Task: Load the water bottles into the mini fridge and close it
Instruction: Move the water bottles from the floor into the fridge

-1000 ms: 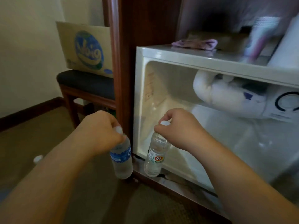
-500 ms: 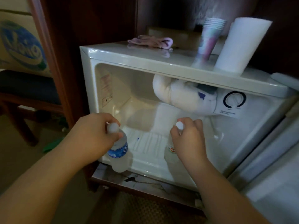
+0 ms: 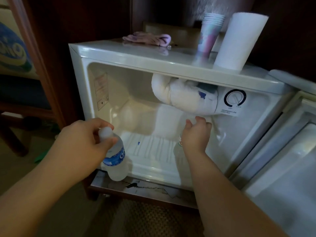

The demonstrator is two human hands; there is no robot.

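My left hand (image 3: pixel 83 142) gripped a water bottle (image 3: pixel 114 159) by its neck at the near edge of the mini fridge (image 3: pixel 153 53). My right hand (image 3: pixel 196 134), reaching inside, pinched the second bottle (image 3: pixel 177 151) upright on the floor.

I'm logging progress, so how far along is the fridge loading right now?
Done: the mini fridge stands open. In hand: the right hand holds a red-labelled bottle by its top, inside on the fridge floor; the left hand holds a blue-labelled bottle at the front edge. Left: release both inside, then close the door.
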